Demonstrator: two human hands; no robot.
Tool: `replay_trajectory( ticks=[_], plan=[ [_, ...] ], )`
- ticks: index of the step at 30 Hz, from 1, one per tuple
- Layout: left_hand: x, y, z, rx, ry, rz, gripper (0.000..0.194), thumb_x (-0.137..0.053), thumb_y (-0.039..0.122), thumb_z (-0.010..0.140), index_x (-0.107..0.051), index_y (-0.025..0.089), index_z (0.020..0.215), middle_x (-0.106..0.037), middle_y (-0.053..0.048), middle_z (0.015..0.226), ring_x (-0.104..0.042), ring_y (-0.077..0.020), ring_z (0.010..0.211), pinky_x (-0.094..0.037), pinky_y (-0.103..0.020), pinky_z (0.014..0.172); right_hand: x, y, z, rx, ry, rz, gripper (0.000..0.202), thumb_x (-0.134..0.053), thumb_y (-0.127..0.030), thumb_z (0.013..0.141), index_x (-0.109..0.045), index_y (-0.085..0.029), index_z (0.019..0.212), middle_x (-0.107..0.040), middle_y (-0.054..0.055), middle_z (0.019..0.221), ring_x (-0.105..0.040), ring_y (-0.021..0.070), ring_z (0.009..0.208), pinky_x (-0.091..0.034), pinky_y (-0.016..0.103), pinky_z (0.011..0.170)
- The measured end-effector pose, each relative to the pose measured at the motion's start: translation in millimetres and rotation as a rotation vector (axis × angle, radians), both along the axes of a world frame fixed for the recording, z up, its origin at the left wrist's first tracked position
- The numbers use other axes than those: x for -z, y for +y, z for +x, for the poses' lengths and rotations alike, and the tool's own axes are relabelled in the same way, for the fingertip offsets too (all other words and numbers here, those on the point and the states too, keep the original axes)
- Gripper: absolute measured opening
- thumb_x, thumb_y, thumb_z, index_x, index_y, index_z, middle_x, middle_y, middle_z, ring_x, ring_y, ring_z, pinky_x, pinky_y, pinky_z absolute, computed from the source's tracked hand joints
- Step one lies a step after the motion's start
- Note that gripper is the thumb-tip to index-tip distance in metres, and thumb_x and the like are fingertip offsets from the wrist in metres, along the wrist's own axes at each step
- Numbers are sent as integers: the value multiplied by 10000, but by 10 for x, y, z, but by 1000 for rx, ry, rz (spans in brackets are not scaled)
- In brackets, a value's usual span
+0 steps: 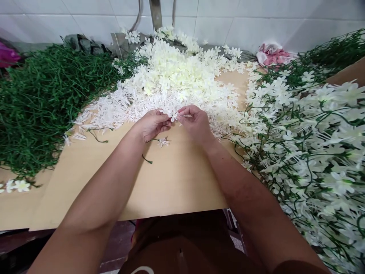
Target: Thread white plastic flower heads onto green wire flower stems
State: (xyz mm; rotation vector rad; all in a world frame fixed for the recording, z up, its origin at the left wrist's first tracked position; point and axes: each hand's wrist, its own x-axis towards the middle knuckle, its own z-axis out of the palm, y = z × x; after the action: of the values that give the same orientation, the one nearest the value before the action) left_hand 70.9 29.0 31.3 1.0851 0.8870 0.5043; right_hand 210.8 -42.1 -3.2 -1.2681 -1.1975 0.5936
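From the head view, I hold one white flower (172, 114) over the near edge of the pale heap, between my two hands. My left hand (155, 123) closes thumb and fingers on its left side (whatever my curled fingers hide, I cannot tell), and my right hand (195, 121) pinches its right side between thumb and forefinger. Below my hands, a small white piece (164, 142) on a green stalk lies on the cardboard (176, 175), near my left wrist. As for how far along I am, I judge it from the heaps. To my right, a big pile of stemmed flowers (322, 144) has blossoms and green stems together, so that portion looks done. Plenty seems left: a thick mass of green stems (51, 83) lies to my left, mostly without blossoms, while loose white blossoms (176, 68) and thin pale pieces (114, 106) spread across the middle. The flower in my fingers looks partway through; whether a stem runs into it, I cannot make out.
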Motion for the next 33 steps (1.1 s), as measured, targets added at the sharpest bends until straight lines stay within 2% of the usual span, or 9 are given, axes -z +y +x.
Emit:
replay_trajectory(
  ticks=[8,12,20,24,27,29,30,32,33],
  plan=[
    [4,-27,10,39,50,97,153,-707,137,654,-555,121,651,-589,7,580,-552,-76,540,-396,-210,544,13,-22,-30,67,-227,44,87,-582,-156,797,-539,-205,739,-597,40,924,-587,146,901,-549,304,760],
    [7,-46,24,24,41,122,175,-705,96,616,-533,128,621,-586,17,553,-546,-70,523,-391,-200,533,-25,-53,-52,69,-351,74,133,-559,-115,798,-527,-204,704,-601,43,899,-578,151,906,-531,315,786],
    [-23,-99,22,7,160,152,183,-727,140,661,-545,138,674,-587,19,523,-539,-79,492,-383,-197,513,-17,-40,-24,-48,-224,5,110,-615,-174,753,-543,-202,674,-628,31,870,-587,138,836,-500,288,706],
    [-90,-69,28,0,298,198,224,-661,254,799,-488,168,686,-598,-7,547,-558,-116,497,-384,-240,544,-48,-54,-37,-40,-195,-20,114,-608,-172,753,-528,-201,677,-593,-16,718,-531,104,667,-473,282,660],
    [-207,32,-65,28,573,384,142,-579,240,849,-542,165,735,-636,-42,601,-533,-138,527,-391,-283,599,-75,-52,-14,-37,-92,-19,128,-625,-187,747,-515,-207,686,-567,-36,671,-495,85,606,-453,267,612],
    [-325,74,-210,53,842,645,75,-555,206,841,-599,156,807,-639,-42,635,-528,-161,604,-386,-296,660,-87,-41,22,-48,17,-22,143,-643,-204,736,-504,-212,703,-548,-46,659,-492,75,587,-455,253,587],
    [-388,69,-306,82,968,792,124,-514,198,849,-625,144,861,-638,-45,663,-528,-176,658,-379,-308,698,-91,-35,41,-59,69,-28,147,-650,-212,732,-504,-215,722,-541,-51,661,-497,72,585,-462,248,581],
    [-489,-9,-530,106,1008,896,195,-506,213,836,-663,138,926,-627,-45,727,-505,-182,708,-360,-326,755,-95,-24,67,-89,147,-44,154,-667,-230,727,-524,-220,785,-541,-53,689,-515,68,596,-487,242,587],
    [-515,-79,-646,198,992,1001,218,-510,246,838,-680,157,941,-623,-41,742,-501,-176,709,-358,-320,757,-94,-20,72,-112,169,-53,166,-676,-243,727,-539,-222,819,-543,-52,705,-524,68,607,-500,241,596]
  ],
)
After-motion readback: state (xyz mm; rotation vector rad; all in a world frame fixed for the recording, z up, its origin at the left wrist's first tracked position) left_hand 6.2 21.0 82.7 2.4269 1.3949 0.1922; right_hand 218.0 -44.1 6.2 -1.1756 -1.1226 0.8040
